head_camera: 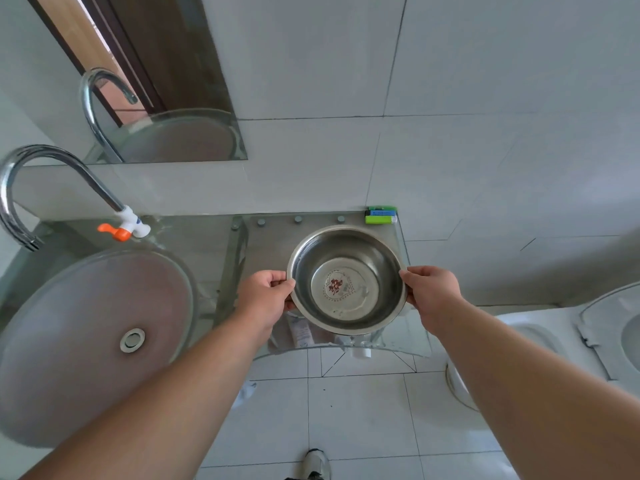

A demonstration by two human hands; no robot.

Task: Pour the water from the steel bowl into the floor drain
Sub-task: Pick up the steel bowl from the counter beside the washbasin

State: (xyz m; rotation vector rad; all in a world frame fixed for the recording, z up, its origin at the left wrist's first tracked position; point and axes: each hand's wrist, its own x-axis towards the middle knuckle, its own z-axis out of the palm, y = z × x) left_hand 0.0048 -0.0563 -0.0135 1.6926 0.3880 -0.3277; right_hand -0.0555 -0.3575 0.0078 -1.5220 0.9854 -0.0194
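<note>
A round steel bowl [347, 280] with a red mark printed on its bottom is held level over the glass shelf [273, 237]. My left hand [266, 297] grips its left rim, thumb on top. My right hand [431, 292] grips its right rim the same way. Clear water in the bowl is hard to make out. No floor drain shows on the white tiled floor [356, 420] below.
A glass wash basin [86, 341] with a metal plug sits to the left under a curved chrome tap [52, 164]. A green box [380, 215] lies at the shelf's back right corner. A white toilet [554, 341] stands at the right. A shoe [313, 464] shows at the bottom.
</note>
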